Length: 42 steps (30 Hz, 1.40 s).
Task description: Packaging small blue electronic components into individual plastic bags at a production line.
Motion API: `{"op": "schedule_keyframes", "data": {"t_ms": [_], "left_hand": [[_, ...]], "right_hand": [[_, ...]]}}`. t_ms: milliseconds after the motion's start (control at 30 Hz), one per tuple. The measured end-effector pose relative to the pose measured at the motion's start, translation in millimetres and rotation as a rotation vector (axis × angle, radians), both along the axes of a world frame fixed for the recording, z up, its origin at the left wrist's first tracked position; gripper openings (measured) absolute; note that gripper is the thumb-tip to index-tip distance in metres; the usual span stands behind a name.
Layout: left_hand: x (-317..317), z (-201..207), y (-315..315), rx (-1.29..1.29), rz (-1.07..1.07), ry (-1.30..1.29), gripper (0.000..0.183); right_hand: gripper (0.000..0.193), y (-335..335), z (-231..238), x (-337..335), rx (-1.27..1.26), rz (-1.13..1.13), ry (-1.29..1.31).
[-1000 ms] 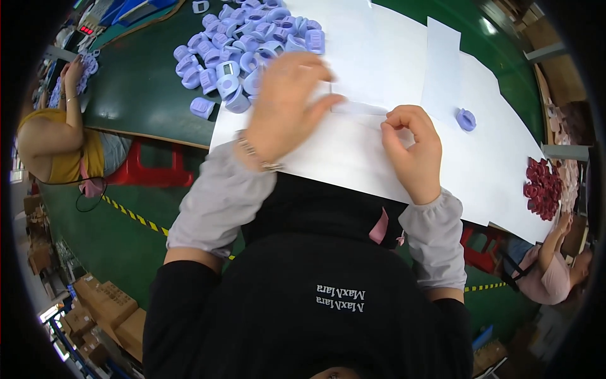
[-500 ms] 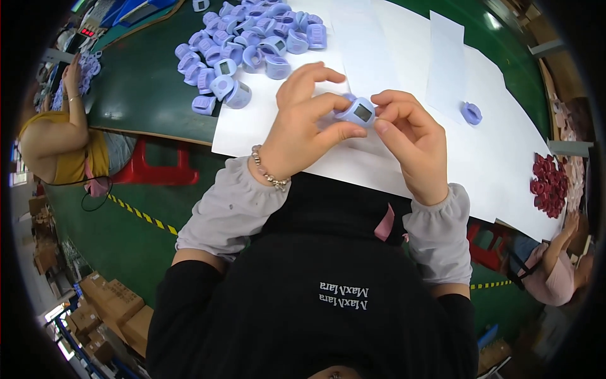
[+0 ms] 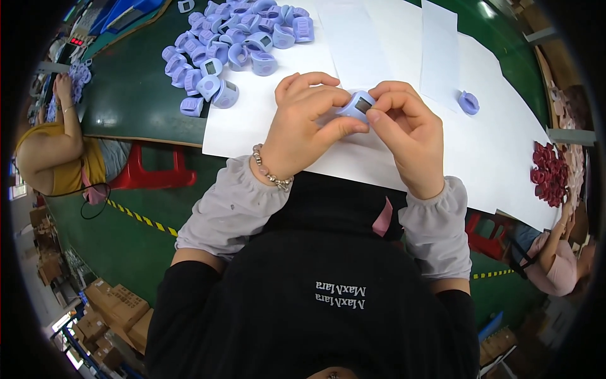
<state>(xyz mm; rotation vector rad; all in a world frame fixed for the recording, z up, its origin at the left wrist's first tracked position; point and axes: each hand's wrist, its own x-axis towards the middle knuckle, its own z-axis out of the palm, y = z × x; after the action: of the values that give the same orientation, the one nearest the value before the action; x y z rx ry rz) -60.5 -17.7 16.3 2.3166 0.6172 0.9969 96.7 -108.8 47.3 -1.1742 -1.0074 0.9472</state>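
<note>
Between both hands, over the white sheet, is a lavender digital watch (image 3: 357, 107) with a dark grey screen facing up. My left hand (image 3: 300, 123) pinches its left side between thumb and index finger, the other fingers bent above. From the right, my right hand (image 3: 415, 136) closes thumb and fingertips on the watch's edge, covering part of it. A large heap of similar lavender watches (image 3: 262, 62) lies beyond and to the left of my left hand. One more curled lavender watch (image 3: 468, 103) rests alone to the right.
White sheets (image 3: 499, 148) cover part of the dark green table (image 3: 142, 95). Dark red pieces (image 3: 548, 174) are piled at the far right, near another person's arm (image 3: 555, 243). At left, a person in yellow (image 3: 57, 151) works beside a red stool (image 3: 158, 170).
The held watch has tilted slightly, and my right fingertips have come further over its edge. The table and heap appear shifted a little left in view.
</note>
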Motion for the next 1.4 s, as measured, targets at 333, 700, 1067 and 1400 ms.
{"op": "schedule_keyframes", "data": {"t_ms": [333, 700, 1067, 1400], "left_hand": [[0, 1, 1, 0.0, -0.005, 0.009, 0.023], [2, 2, 0, 0.042, -0.017, -0.074, 0.025], [9, 5, -4, -0.005, -0.143, -0.01, 0.024], [5, -2, 24, 0.083, 0.037, 0.163, 0.012]], "right_hand": [[0.005, 0, -3, 0, 0.012, 0.01, -0.022], [0.01, 0, -6, -3, 0.018, -0.038, -0.059], [0.025, -10, 6, 6, -0.239, 0.061, 0.061], [0.028, -36, -2, 95, -0.362, -0.699, -1.436]]}}
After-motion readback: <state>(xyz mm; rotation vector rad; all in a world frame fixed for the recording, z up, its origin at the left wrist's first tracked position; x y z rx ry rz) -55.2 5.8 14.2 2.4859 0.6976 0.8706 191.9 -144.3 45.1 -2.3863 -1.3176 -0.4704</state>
